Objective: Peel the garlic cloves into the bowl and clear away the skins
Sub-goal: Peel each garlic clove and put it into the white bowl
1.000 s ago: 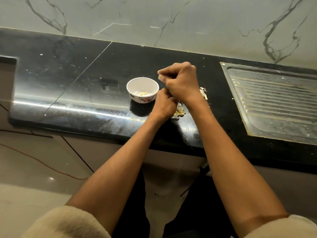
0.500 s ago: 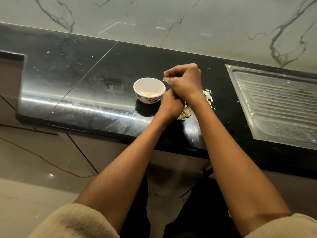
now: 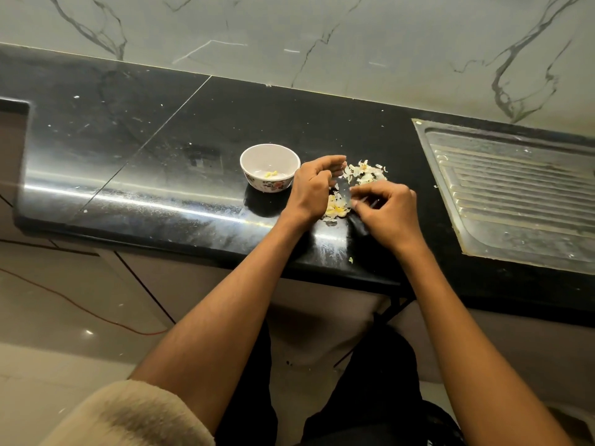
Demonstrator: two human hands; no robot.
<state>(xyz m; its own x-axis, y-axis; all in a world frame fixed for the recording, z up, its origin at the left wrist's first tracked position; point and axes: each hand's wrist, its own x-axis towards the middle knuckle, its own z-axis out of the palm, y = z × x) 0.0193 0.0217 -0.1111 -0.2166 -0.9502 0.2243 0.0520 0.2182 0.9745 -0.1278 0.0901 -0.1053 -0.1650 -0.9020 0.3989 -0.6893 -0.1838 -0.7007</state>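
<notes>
A small white bowl (image 3: 257, 185) with a flowered outside stands on the black counter (image 3: 180, 130) and holds a few peeled yellow garlic pieces (image 3: 271, 173). Right of it lies a loose heap of white garlic skins (image 3: 365, 171). Nearer me is a small cluster of yellowish cloves and skins (image 3: 335, 209). My left hand (image 3: 310, 191) hovers between the bowl and the heap, its fingers loosely curved and nothing seen in them. My right hand (image 3: 386, 210) is low at the right of the cloves, fingertips and thumb drawn together. Blur hides whether it pinches anything.
A steel sink drainboard (image 3: 515, 194) is set into the counter at the right. A marble wall (image 3: 322, 40) backs the counter. The counter's front edge (image 3: 193, 252) runs just below my wrists. A cut-out (image 3: 13, 140) opens at the far left, and a red cable (image 3: 80, 307) lies on the floor.
My right hand came down from above the bowl's rim to the counter right of the cloves. My left hand shifted up beside the bowl, uncovering the skin heap.
</notes>
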